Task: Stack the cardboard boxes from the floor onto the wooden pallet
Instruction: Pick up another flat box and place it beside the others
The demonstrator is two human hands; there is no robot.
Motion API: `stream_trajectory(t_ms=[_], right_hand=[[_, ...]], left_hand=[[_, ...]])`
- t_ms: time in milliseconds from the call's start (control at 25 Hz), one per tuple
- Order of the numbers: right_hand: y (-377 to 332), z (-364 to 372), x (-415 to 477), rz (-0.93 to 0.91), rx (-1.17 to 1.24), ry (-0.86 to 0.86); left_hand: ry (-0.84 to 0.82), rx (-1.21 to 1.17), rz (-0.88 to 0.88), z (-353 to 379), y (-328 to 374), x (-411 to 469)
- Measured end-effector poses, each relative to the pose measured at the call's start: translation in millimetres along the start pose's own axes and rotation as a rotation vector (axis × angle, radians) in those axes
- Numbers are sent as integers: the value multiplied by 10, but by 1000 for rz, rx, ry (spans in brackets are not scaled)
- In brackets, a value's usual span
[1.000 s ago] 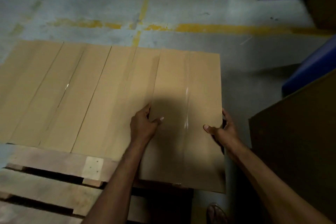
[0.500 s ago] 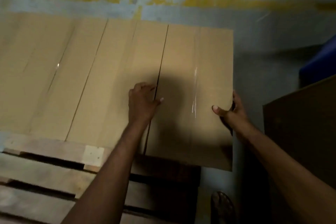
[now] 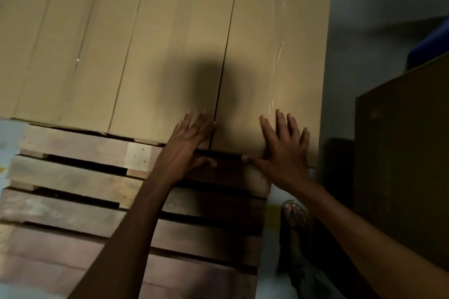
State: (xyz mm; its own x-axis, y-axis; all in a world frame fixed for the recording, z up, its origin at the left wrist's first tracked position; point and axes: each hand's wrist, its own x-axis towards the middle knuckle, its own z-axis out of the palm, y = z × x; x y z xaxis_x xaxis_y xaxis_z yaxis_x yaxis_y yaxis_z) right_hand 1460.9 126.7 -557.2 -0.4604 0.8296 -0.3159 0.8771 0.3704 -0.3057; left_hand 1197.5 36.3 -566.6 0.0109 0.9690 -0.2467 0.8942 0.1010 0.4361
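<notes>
- Row of flat tan cardboard boxes (image 3: 150, 43): lying side by side on the far part of the pallet, long seams running away from the camera, clear tape glinting on some tops.
- Rightmost tan cardboard box (image 3: 274, 56): end of the row, close against its neighbour with a thin dark gap between; its right edge overhangs the pallet's right side.
- Weathered wooden slatted pallet (image 3: 80, 177): on the floor, near slats bare, dark gaps between the boards.
- Left hand (image 3: 188, 147): grip released, fingers spread flat on the near edge of the neighbouring box, just left of the gap, thumb hanging below the edge.
- Right hand (image 3: 284, 148): grip released, palm down on the near end of the rightmost box, fingers splayed, thumb reaching left along its near edge.
- Sandalled foot (image 3: 295, 216): on the pale grey concrete floor (image 3: 379, 7), just right of the pallet.
- Large dark brown carton (image 3: 403, 153): at the right, in shadow.
- Blue object (image 3: 432, 43): behind that carton, too cropped to identify.
</notes>
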Motion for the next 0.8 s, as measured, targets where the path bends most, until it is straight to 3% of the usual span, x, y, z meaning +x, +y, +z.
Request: stream_trajectory(t_ms=[80,280,560,680,800], right_hand=[[-49,95,-41,-58,-92,-19],[-100,159,25,-66,-149,42],[-132,133,-4,-82,-176,9],[-173,53,-36,-82,-185,-102],[-314,-185,-38,-24,-23,-231]], left_hand=[[31,92,36,4,31,-30],[166,54,6,-17,78,-35],[138,45,8,23,60,-104],[64,-4,-66,-18,122,-44],[-24,-147,-162,-169,190,-47]])
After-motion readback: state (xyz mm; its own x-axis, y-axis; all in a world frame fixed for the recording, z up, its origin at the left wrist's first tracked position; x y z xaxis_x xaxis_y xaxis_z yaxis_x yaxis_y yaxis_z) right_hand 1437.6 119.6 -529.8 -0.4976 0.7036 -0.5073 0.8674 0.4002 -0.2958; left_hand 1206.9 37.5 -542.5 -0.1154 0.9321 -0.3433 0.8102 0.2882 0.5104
